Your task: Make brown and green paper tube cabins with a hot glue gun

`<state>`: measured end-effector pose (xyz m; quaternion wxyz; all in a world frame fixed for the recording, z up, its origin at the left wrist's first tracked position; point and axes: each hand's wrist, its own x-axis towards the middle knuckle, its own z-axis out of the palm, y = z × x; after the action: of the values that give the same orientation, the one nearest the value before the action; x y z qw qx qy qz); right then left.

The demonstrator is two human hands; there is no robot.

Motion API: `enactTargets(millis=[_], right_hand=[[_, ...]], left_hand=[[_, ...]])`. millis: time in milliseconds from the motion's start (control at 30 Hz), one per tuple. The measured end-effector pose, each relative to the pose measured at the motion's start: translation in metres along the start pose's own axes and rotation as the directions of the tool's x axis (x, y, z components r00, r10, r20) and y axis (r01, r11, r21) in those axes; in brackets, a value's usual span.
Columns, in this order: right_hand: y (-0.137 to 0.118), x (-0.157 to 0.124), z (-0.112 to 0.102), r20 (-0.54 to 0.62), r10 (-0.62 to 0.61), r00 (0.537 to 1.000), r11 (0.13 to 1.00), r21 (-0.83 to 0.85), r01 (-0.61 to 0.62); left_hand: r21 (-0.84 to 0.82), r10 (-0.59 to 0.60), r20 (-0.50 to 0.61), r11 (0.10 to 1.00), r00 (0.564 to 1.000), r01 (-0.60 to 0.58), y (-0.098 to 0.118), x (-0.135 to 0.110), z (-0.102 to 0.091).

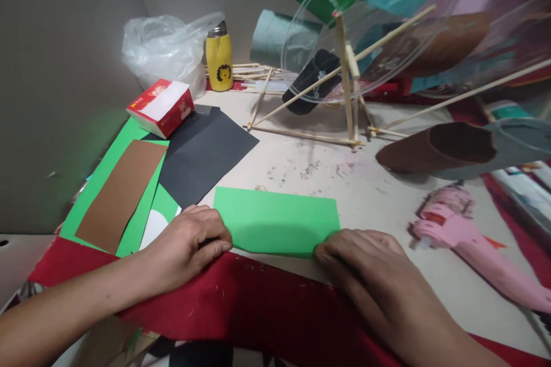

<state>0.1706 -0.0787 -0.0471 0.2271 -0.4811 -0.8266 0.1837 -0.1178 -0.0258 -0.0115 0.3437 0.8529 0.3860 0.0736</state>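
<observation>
A rectangular sheet of green paper [275, 221] lies across the front of the table. My left hand [200, 241] pinches its near left corner between thumb and curled fingers. At the near right corner, my right hand [365, 269] closes on the sheet's edge, its thumb mostly hidden. The near edge bows up slightly between the two hands. Black paper [206, 149] lies just beyond my left hand, and brown paper [124, 195] rests on more green sheets to the left. Off to the right of my right hand lies a pink glue gun [469, 241].
A stick frame [301, 136] carries a clear plastic wheel with coloured paper tubes at the back right. A brown tube [404, 155] hangs low there. Back left are a red tissue pack [163, 106], a plastic bag [166, 49] and a yellow bottle [219, 60].
</observation>
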Motion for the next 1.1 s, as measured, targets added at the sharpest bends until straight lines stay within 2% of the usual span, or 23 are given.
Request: enactTargets(millis=[200, 333, 500, 767, 933, 1100], right_hand=[[-0.001, 0.001, 0.001, -0.024, 0.012, 1.000, 1.000, -0.024, -0.012], [0.000, 0.001, 0.003, -0.016, 0.045, 0.999, 0.998, -0.035, -0.045], [-0.002, 0.002, 0.003, -0.008, 0.099, 0.995, 0.994, -0.046, -0.100], [-0.005, 0.002, -0.001, -0.028, 0.140, 0.990, 0.988, -0.064, -0.141], [-0.004, 0.002, -0.001, -0.023, 0.168, 0.985, 0.984, -0.048, -0.169], [-0.005, 0.003, 0.000, -0.035, 0.194, 0.980, 0.980, -0.040, -0.195]], left_hand=[[-0.055, -0.071, -0.013, 0.996, 0.997, 0.070, 0.005, 0.000, 0.000], [-0.028, -0.099, -0.036, 0.995, 0.994, 0.098, 0.006, -0.003, 0.003], [0.114, -0.115, 0.000, 0.987, 0.993, 0.114, 0.011, -0.003, 0.004], [0.334, -0.055, -0.054, 0.940, 0.997, 0.070, 0.014, -0.003, 0.011], [0.474, -0.016, -0.079, 0.879, 0.997, 0.051, 0.014, -0.001, 0.016], [0.584, 0.000, -0.090, 0.810, 0.996, 0.053, 0.010, 0.001, 0.013]])
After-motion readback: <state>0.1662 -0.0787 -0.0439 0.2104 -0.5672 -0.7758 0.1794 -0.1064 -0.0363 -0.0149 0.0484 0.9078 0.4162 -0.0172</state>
